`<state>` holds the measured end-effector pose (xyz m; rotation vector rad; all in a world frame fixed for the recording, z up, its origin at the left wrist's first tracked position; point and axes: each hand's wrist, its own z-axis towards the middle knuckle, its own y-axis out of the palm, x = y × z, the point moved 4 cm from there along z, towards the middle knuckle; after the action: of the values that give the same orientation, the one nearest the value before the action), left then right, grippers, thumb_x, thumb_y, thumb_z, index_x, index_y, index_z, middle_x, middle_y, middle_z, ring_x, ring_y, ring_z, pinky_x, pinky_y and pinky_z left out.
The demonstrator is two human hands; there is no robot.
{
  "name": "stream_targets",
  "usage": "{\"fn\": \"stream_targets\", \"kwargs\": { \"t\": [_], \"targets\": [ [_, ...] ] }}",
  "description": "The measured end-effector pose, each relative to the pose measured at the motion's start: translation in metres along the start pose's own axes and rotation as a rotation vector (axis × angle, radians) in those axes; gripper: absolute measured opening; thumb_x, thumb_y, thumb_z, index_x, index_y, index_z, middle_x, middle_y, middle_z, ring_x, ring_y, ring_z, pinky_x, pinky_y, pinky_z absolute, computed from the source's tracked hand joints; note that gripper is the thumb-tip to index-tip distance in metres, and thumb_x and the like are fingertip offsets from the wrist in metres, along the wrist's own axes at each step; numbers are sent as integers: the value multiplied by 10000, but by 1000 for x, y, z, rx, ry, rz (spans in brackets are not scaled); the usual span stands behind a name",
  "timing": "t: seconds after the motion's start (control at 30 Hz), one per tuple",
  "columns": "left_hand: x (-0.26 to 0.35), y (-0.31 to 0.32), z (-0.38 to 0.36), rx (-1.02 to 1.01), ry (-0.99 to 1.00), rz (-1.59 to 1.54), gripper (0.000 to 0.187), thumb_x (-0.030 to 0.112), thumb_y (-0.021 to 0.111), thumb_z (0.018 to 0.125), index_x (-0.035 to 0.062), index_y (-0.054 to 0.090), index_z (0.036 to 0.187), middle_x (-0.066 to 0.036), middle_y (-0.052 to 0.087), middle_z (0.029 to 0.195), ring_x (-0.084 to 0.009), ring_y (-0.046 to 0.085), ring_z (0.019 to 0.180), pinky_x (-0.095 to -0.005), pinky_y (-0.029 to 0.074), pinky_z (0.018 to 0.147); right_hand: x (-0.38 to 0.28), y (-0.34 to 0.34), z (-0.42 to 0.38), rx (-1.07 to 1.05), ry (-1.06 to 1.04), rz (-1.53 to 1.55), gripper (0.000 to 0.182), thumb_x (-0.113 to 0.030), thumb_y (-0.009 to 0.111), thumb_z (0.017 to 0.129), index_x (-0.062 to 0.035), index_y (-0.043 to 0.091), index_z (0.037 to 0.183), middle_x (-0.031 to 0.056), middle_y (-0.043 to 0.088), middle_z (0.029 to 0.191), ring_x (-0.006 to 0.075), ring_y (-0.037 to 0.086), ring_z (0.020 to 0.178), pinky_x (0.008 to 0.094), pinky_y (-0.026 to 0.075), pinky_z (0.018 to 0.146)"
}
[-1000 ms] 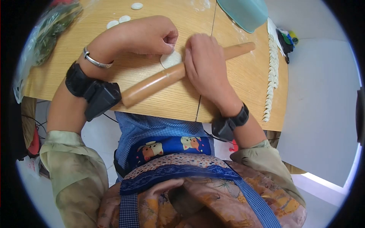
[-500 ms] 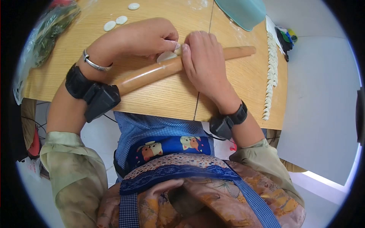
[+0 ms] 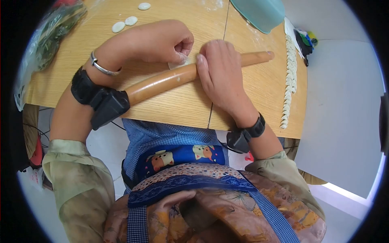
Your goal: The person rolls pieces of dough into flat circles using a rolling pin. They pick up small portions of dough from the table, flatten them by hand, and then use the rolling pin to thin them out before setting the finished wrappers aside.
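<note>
A wooden rolling pin (image 3: pixel 162 83) lies slantwise across the table, its lower left end by the black wrist device. My right hand (image 3: pixel 221 73) is closed over the pin, right of its middle, with the fingers on the far side. Beyond the pin, my left hand (image 3: pixel 176 44) has its fingers curled in a pinch on the edge of a thin white dough round (image 3: pixel 177 65). Part of the round is hidden by the fingers and the pin.
Three small dough pieces (image 3: pixel 131 20) lie at the back left, near a plastic bag of greens (image 3: pixel 52 40). A teal bowl (image 3: pixel 261 14) stands at the back right. A long row of folded dough pieces (image 3: pixel 289 81) runs along the right side of the table (image 3: pixel 178 109).
The rolling pin and my right hand have shifted slightly, the hand a little towards me. My left hand has moved slightly, and the dough round sits differently under its fingers.
</note>
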<state>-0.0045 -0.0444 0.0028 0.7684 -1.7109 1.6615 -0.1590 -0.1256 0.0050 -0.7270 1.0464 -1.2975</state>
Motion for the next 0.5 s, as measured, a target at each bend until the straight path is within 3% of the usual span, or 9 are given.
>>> {"fn": "stream_targets", "kwargs": {
  "t": [0.13,0.23,0.43,0.5],
  "targets": [
    [1,3,0,5,36,2,88,63,673,844,-14,628,848,-58,558,672,-127,532,648,-301,448,603,-3,-11,-25,-49,13,70,169,-177,614,934,-44,533,1001,172,528,960,371,505,922,495,381,845],
    [-2,11,0,-18,-65,-149,83,58,662,841,-9,627,875,-43,568,687,-123,534,654,-298,453,607,4,-15,-29,-59,38,56,167,-177,609,936,-42,533,1000,172,523,955,374,496,919,494,378,843],
    [-2,8,1,-6,-101,-189,91,63,648,845,-17,629,883,-60,589,709,-134,535,657,-303,461,620,11,-4,1,-38,26,-14,130,-156,589,912,-44,534,945,153,542,940,358,509,917,477,403,810],
    [-2,7,2,33,10,-74,121,69,653,846,-41,624,887,-81,583,702,-165,545,653,-323,464,630,15,3,15,-21,20,-36,120,-150,586,900,-43,538,926,149,553,931,355,517,913,473,414,800]
  ]
}}
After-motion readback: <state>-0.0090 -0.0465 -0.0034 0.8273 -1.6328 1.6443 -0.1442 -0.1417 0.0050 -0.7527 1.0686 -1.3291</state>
